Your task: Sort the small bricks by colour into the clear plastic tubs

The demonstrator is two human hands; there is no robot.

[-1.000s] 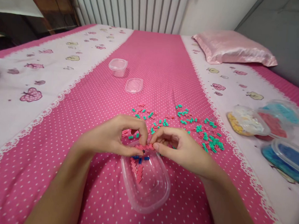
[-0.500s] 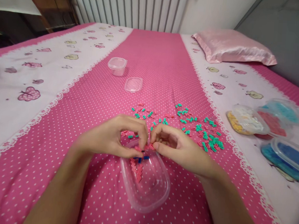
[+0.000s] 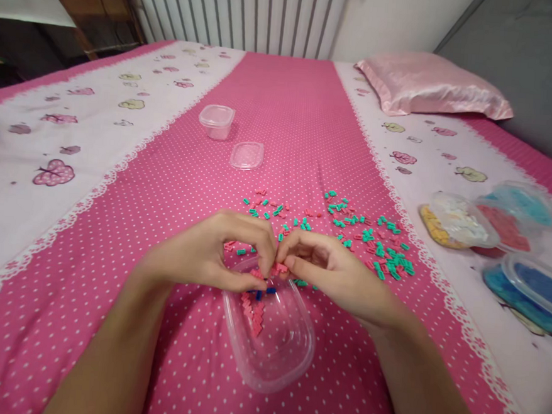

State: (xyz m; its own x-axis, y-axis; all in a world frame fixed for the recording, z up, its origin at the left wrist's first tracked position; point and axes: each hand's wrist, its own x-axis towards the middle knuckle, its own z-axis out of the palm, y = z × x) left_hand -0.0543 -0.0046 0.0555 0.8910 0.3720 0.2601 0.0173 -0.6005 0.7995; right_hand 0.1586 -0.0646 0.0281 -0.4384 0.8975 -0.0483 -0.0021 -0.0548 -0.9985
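Note:
My left hand [image 3: 220, 250] pinches a chain of small red and blue interlocking building blocks [image 3: 257, 320] between thumb and fingertips. The red part slants down in a narrow V, with blue pieces near my thumb. At the chain's far end, my right hand [image 3: 333, 269] is closed, thumb against fingers, on a red building block [image 3: 280, 268]. Whether that block is joined to the chain I cannot make out. Below both hands lies a clear plastic lid or shallow tub [image 3: 270, 383]. Loose green and red blocks [image 3: 388, 259] are scattered beyond my right hand.
A small clear tub [image 3: 216, 122] and a clear lid [image 3: 247, 156] lie farther back. On the right stand containers of yellow and white pieces [image 3: 454, 221], red pieces [image 3: 506, 229] and blue pieces [image 3: 535, 285]. A pink pillow [image 3: 431, 85] rests at the back right of the bed.
My right thumb and fingers have shifted slightly at the red block, and a few green blocks now show beneath that hand. My left hand keeps its pinch, almost still.

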